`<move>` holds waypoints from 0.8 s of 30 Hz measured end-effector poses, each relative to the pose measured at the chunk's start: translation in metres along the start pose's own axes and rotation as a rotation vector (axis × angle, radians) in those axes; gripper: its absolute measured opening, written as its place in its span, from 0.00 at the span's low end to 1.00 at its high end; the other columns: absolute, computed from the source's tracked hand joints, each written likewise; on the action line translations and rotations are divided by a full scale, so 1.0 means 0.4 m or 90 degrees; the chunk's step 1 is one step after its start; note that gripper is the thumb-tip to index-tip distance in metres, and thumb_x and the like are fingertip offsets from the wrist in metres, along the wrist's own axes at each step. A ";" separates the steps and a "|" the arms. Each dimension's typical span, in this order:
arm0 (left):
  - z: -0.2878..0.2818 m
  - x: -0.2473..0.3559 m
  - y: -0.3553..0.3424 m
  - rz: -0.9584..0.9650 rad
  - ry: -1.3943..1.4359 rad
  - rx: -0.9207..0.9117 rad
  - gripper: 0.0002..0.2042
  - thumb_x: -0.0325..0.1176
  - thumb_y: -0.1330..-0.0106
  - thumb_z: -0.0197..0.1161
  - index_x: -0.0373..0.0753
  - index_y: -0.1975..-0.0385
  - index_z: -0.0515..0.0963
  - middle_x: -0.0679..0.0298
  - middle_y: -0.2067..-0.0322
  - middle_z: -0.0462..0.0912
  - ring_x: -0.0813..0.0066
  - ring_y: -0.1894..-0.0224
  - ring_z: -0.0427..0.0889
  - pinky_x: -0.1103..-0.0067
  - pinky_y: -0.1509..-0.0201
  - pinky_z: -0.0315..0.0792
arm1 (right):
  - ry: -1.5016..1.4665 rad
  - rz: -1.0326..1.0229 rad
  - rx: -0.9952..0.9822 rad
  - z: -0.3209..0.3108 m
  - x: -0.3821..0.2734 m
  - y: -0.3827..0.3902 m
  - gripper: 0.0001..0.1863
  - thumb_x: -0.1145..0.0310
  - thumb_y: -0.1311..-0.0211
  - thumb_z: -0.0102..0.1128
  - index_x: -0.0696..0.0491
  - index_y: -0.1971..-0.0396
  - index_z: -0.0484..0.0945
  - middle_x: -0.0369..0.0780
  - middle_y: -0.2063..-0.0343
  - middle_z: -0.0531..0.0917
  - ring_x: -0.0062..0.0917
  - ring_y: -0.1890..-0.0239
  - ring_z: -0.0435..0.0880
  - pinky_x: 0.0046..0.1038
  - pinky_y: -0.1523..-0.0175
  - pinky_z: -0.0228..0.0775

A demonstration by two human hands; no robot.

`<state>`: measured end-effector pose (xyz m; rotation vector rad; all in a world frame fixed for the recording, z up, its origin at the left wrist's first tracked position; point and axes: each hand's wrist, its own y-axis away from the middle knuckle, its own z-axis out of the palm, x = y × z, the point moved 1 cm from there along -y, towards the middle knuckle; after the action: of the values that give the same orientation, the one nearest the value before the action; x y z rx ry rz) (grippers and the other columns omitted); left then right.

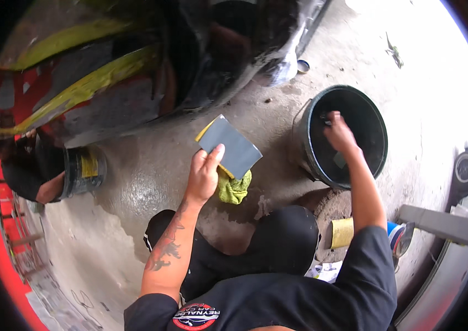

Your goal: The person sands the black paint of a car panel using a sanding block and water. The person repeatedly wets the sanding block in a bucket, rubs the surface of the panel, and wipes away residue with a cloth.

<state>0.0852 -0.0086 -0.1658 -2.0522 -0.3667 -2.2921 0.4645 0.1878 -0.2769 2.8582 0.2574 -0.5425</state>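
My left hand (202, 175) pinches a grey sheet of sandpaper (230, 144) with a yellow back, thumb on top and fingers underneath. Just below the sheet shows a crumpled yellow-green cloth (234, 188); I cannot tell whether the hand touches it. My right hand (341, 133) reaches inside a dark bucket (303, 144), its fingers curled, and what they hold, if anything, is hidden. Ahead of me is a glossy black car body panel (190, 66), reflecting yellow, red and my own arm.
To my right lie a yellow sheet (342, 233) and a blue container (395, 234), near a long grey beam (440, 223). A small round lid (303, 67) sits under the car. A wheel (466, 167) stands at far right. The concrete floor (129, 182) looks wet.
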 end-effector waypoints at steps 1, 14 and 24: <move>0.003 -0.008 0.000 0.029 -0.001 0.023 0.16 0.41 0.20 0.55 0.33 0.64 0.79 0.75 0.69 0.78 0.87 0.65 0.72 0.81 0.58 0.69 | -0.087 -0.001 0.122 -0.058 -0.040 0.040 0.26 0.71 0.36 0.59 0.53 0.39 0.65 0.58 0.47 0.77 0.55 0.43 0.78 0.47 0.38 0.72; -0.115 -0.035 0.128 0.194 0.061 -0.055 0.19 0.33 0.28 0.45 0.28 0.45 0.74 0.44 0.50 0.82 0.52 0.45 0.81 0.67 0.39 0.70 | -0.301 -0.410 0.062 -0.018 -0.833 0.384 0.30 0.73 0.37 0.65 0.55 0.33 0.71 0.49 0.50 0.75 0.41 0.50 0.77 0.36 0.42 0.71; -0.282 0.039 0.180 0.153 0.186 -0.051 0.33 0.44 0.25 0.63 0.34 0.26 0.61 0.57 0.38 0.75 0.71 0.38 0.74 0.75 0.31 0.65 | -0.532 -0.437 -0.021 0.020 -1.008 0.436 0.32 0.58 0.37 0.73 0.58 0.39 0.72 0.48 0.40 0.73 0.35 0.35 0.72 0.36 0.34 0.67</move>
<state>-0.0133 -0.0995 -0.1504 -1.6485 -0.0144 -2.4354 0.1289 -0.0340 -0.1000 2.1777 1.0493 -1.7294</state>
